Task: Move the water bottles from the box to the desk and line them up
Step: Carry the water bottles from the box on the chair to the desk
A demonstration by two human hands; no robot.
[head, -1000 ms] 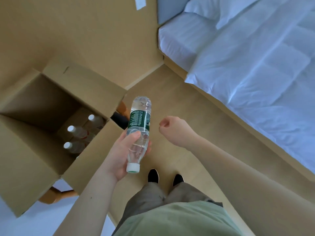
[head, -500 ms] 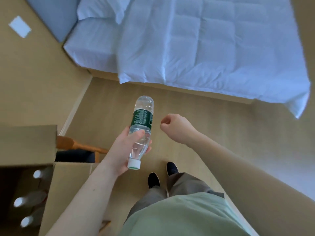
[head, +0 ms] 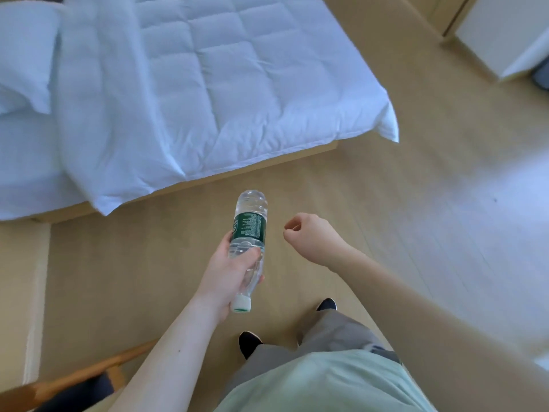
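Observation:
A clear water bottle (head: 249, 224) with a dark green label and a white cap is held in front of my body, its cap end pointing back toward me. My left hand (head: 230, 270) grips its lower half, fingers wrapped around it. My right hand (head: 309, 233) hangs to the right of the bottle, apart from it, fingers loosely curled and holding nothing. The box and the desk are out of view.
A bed with a white quilt (head: 208, 84) and pillow (head: 23, 55) fills the upper left. Wooden floor (head: 416, 218) stretches to the right. A wooden chair part (head: 74, 379) shows at the bottom left. White furniture (head: 505, 34) stands at the top right. My feet (head: 249, 343) are below.
The view has swung right: the cardboard box with its bottles has left the frame and more of the bed and floor shows. My hands keep the same pose with the bottle.

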